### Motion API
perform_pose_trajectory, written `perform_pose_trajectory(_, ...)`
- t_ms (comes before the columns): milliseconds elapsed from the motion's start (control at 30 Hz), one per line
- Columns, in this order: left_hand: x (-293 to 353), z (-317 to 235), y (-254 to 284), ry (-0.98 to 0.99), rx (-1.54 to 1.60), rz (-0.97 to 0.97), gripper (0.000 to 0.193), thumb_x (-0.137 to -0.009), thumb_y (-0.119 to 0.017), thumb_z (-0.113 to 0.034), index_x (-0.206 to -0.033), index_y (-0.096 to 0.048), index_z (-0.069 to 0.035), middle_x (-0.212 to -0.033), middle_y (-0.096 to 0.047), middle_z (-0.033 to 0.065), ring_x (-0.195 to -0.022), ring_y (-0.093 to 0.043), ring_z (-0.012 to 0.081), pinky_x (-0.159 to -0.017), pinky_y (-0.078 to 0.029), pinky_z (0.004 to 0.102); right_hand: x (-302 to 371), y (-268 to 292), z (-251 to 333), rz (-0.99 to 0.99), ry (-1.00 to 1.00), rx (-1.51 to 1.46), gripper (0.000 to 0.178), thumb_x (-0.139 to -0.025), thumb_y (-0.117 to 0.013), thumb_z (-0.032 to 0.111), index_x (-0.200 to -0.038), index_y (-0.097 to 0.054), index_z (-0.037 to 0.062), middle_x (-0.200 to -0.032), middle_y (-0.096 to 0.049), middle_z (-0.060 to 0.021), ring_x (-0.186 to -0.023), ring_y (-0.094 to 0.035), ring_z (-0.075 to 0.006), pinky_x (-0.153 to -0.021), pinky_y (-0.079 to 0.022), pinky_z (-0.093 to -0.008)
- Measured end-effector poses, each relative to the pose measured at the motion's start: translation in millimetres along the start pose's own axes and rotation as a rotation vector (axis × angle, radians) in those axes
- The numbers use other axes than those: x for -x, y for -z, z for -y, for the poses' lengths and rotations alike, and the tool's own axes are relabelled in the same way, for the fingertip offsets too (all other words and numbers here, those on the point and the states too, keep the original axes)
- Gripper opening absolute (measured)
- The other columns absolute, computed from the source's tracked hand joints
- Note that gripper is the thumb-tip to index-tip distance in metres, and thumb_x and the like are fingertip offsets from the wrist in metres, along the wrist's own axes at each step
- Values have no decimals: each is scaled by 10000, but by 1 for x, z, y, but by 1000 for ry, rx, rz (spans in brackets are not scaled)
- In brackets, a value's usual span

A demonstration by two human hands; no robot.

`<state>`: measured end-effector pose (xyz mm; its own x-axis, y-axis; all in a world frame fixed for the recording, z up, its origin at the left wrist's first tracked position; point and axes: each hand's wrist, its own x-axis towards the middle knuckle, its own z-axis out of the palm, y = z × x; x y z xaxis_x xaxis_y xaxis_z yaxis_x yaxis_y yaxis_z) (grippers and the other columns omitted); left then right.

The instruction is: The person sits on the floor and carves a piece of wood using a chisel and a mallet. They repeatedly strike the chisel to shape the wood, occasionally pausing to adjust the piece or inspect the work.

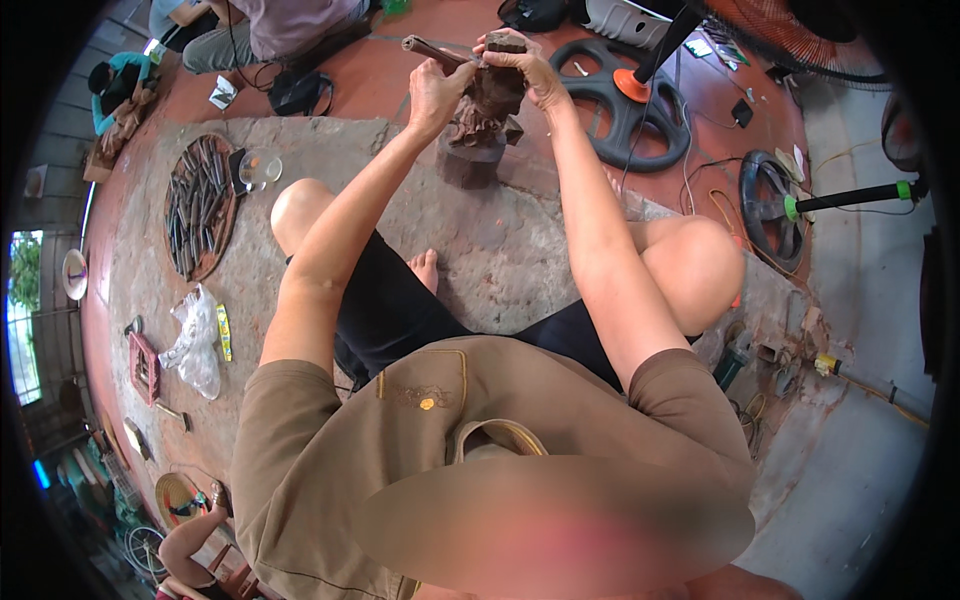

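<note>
Carved wooden figure, dk. brown: upper ctr. of frame, upright on its blocky base, on the grey slab.
L. hand: upper ctr., just left of figure's top; fingers clamped round a dk. brown rod, which points to upper left.
R. hand: upper ctr., at figure's top; fingers clamped on it, thumb on near side, some fingertips hidden.
Round tray, left of frame: full of slim dk. tools. Clear plastic cup just right of it.
Plastic bag, whitish, lower left; yellow packet beside it.
Hammer, small, lower left, nr. reddish frame.
Fan base, dk. grey, upper right, w/ pole.
Second fan base, right.
Phone, blk., upper right, on red floor.
Co-worker, upper left, in teal top.
</note>
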<state>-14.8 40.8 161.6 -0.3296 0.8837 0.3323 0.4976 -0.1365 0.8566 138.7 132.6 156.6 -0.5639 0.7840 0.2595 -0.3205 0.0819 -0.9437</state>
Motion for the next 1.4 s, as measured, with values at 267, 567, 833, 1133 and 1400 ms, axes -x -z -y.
perform_pose_trajectory(267,-31,45,-2,-191,-233,-113,388,-794,-742,-352,-785,-703,34,-686,-677,175,-660,-687,280,-626,-508,390,-12,-19,-4,-102,41,10,275,-763,-787,115,-981,-643,30,-901,-658,-13,-854,-607,-98,-783,-498,-248)
perform_pose_trajectory(567,-29,15,19,-155,-317,-86,340,-791,-712,-295,-797,-672,42,-759,-660,215,-746,-655,350,-688,-490,443,-15,-42,-7,-173,20,93,280,-803,-783,184,-983,-628,35,-875,-620,9,-819,-553,-87,-752,-458,-250)
perform_pose_trajectory(833,-28,13,31,-250,-355,65,266,-786,-695,-205,-768,-650,57,-794,-637,246,-795,-633,386,-699,-481,464,-11,-52,-7,-169,57,151,266,-812,-780,191,-944,-600,47,-836,-576,20,-794,-518,-77,-728,-439,-244)
perform_pose_trajectory(1133,-23,12,39,-58,-172,122,235,-788,-643,-220,-791,-657,14,-715,-637,222,-750,-622,398,-680,-470,485,-11,-48,-12,-169,71,165,274,-819,-778,217,-935,-591,54,-855,-578,18,-797,-523,-78,-727,-443,-244)
perform_pose_trajectory(1400,-28,15,31,-306,-346,28,246,-778,-684,-204,-827,-682,37,-692,-659,203,-687,-669,335,-646,-502,430,-14,-41,-24,-156,130,204,388,-806,-794,280,-963,-556,17,-838,-604,-4,-773,-542,-81,-700,-475,-257)
